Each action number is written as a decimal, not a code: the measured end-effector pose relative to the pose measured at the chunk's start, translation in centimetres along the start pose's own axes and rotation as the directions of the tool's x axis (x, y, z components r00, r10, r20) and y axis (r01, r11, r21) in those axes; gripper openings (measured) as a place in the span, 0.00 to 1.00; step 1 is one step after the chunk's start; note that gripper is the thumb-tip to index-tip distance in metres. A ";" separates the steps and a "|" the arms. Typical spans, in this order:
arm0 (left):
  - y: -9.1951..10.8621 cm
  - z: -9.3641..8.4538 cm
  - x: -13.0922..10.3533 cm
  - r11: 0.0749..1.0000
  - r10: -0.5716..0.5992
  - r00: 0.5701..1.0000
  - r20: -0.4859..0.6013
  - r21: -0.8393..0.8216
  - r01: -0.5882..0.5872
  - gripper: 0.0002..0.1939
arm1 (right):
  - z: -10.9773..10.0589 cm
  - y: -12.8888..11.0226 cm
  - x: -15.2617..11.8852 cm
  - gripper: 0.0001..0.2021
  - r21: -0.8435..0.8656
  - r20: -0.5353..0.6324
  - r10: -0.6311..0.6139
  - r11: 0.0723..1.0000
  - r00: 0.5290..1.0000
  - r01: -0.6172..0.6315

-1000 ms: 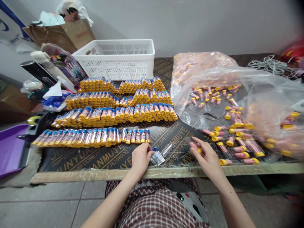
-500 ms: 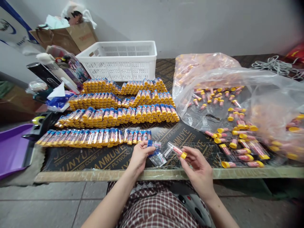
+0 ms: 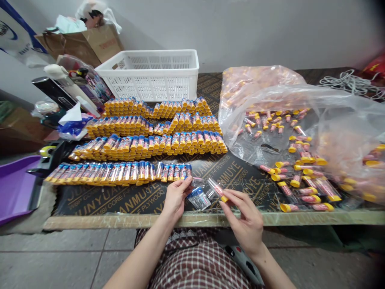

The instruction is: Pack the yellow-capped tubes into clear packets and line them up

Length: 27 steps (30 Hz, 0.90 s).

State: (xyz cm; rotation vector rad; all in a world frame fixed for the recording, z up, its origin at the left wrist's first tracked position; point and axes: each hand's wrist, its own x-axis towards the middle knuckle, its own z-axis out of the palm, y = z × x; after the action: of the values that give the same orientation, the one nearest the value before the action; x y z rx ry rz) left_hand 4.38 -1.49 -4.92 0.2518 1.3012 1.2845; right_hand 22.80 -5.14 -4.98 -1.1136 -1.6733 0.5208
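My left hand (image 3: 175, 199) is closed, thumb and fingertips pinching a thin clear plastic sleeve (image 3: 197, 182) by its left end. Under that sleeve, a small pile of blue-printed sleeves (image 3: 199, 199) lies on the table near its front edge. My right hand (image 3: 243, 214) pinches the yellow cap of a clear tube (image 3: 215, 188) with pink contents. The tube tilts up and left, its far end just to the right of the clear sleeve. Whether the two touch, I cannot tell. Finished-looking labelled tubes (image 3: 126, 173) stand in a row behind my left hand.
Stacked rows of labelled tubes (image 3: 168, 144) fill the left and middle, before a white plastic basket (image 3: 156, 82). At right, loose yellow-capped tubes (image 3: 309, 199) lie by a large clear bag (image 3: 237, 132). A purple dustpan (image 3: 18, 184) is at far left.
My right hand has moved left with the tube, closer to my left hand. A sleeve in my left hand has lifted off the pile and now shows apart from it.
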 end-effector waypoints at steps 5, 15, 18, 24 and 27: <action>-0.1 0.3 -0.3 0.997 0.061 0.998 0.009 0.049 -0.061 0.18 | 0.3 0.0 -0.2 0.19 0.091 0.160 0.020 0.995 0.987 -0.035; 0.1 0.5 -2.1 0.986 -0.105 0.944 0.313 0.158 0.057 0.20 | 1.0 1.2 0.2 0.32 0.085 0.273 -0.022 0.996 0.962 -0.002; -0.3 0.5 -2.5 0.963 -0.195 0.909 0.369 0.248 0.106 0.17 | 0.8 1.2 0.7 0.40 0.143 0.362 -0.056 0.990 0.931 0.004; -0.5 0.7 -3.1 0.945 -0.248 0.886 0.392 0.300 0.132 0.17 | 0.8 1.3 0.5 0.42 0.264 0.458 -0.075 0.963 0.886 -0.055; -0.6 0.7 -3.3 0.944 -0.250 0.886 0.391 0.303 0.132 0.18 | 1.1 1.4 0.3 0.41 0.284 0.416 -0.066 0.957 0.907 -0.061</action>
State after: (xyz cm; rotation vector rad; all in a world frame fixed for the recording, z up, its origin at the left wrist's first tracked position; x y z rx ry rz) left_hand 6.06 -3.95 -3.26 0.5493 1.0852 0.8201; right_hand 22.40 -4.03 -6.33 -0.8163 -1.8867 1.0321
